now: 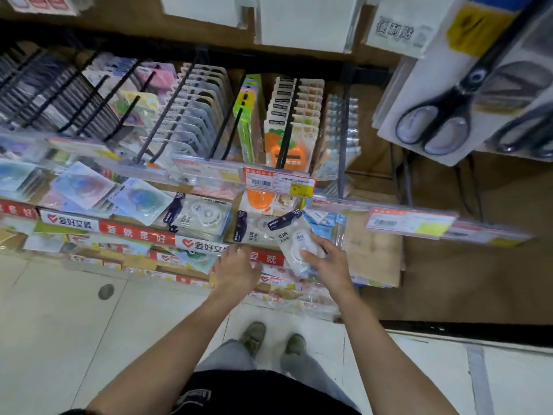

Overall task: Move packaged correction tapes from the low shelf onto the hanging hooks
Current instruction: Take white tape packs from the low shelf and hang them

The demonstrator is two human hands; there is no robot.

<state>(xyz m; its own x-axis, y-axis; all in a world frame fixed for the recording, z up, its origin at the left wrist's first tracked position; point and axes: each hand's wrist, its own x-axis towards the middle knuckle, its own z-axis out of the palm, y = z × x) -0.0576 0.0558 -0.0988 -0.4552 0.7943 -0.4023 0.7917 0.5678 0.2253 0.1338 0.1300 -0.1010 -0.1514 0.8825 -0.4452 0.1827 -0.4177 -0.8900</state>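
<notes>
While right hand grips white correction tape pack just above low shelf, left hand hovers beside, fingers relaxed, holding nothing. Advice: lift pack, align hang hole with free hook, slide fully back, card upright.
</notes>
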